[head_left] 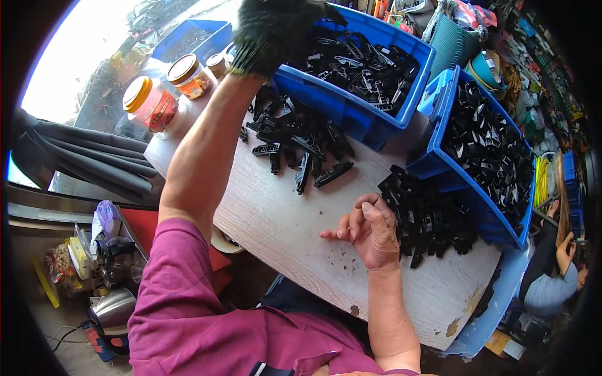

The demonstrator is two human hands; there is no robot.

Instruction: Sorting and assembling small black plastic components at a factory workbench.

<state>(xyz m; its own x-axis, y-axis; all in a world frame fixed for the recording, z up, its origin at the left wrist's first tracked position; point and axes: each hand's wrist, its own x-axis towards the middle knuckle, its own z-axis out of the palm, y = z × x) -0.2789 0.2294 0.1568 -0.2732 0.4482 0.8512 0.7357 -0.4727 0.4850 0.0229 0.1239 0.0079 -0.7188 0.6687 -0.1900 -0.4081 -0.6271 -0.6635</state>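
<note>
My left hand (276, 31), in a dark knitted glove, reaches over the near left corner of a blue bin (348, 103) heaped with black plastic parts (364, 69). Its fingers blend into the dark, so what it may hold cannot be made out. Below that bin lies a loose pile of black plastic clips (301, 141). My right hand (374, 235) is bare and hovers by the tabletop, palm turned up. Its fingers are curled, the thumb rests against the index finger, and nothing shows in it. Just right of it is another pile of black parts (426, 219).
A second blue bin (448, 166), full of black parts, stands tilted at the right of the whitish table (276, 219). Along the left edge are a jar with a yellow lid (150, 106) and a brown-lidded jar (189, 76). A person (555, 285) sits far right.
</note>
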